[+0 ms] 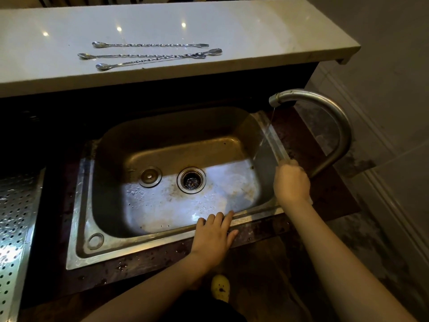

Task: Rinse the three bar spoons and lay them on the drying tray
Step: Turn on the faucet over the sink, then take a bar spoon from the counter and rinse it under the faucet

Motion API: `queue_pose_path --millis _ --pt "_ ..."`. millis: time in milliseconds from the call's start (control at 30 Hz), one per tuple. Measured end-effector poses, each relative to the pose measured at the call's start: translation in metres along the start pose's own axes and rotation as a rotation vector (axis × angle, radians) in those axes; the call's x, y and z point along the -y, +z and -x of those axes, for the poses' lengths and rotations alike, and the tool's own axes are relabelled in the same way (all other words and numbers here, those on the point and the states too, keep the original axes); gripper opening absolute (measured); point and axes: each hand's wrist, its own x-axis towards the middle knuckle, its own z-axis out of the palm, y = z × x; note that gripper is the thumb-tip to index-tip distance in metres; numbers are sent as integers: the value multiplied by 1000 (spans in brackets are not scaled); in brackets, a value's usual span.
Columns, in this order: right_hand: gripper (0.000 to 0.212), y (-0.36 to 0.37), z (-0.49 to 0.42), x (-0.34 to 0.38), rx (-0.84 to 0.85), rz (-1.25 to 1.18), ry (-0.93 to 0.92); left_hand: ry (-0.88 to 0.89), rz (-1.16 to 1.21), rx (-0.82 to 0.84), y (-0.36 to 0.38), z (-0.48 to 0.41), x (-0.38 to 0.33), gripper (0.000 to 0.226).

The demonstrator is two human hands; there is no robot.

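Three long twisted steel bar spoons lie side by side on the white raised counter [255, 31]: the far one [151, 45], the middle one [148, 55] and the near one [144, 62]; the last two cross at their right ends. My left hand [212, 235] rests flat with straight fingers on the front rim of the steel sink [83, 205]. My right hand [291, 182] is curled round something at the base of the curved faucet [341, 126], which I take for its handle; what it grips is hidden. A thin stream of water falls from the spout onto the sink's right rim.
A perforated steel drying tray [16, 224] sits at the left edge, below counter level. The sink holds a drain [191, 181] and a loose plug [150, 177]. A tiled wall stands to the right. A yellow shoe [220, 287] shows on the floor below.
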Motion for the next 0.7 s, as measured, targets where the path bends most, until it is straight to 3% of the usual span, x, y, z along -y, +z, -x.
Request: queue_pose_path --millis 100,300,500,700 --pt "20 -14 10 17 -83 -15 -105 15 26 38 -3 -1 2 57" --pt "26 -52 7 74 -60 -184 -447 -54 108 58 -34 -17 23 54" --pt "24 -88 -36 141 -211 -261 -630 -195 79 -279 -133 -53 85 51" --pt "19 -123 -80 207 -234 -226 -705 -275 27 -645 -245 -75 139 41"
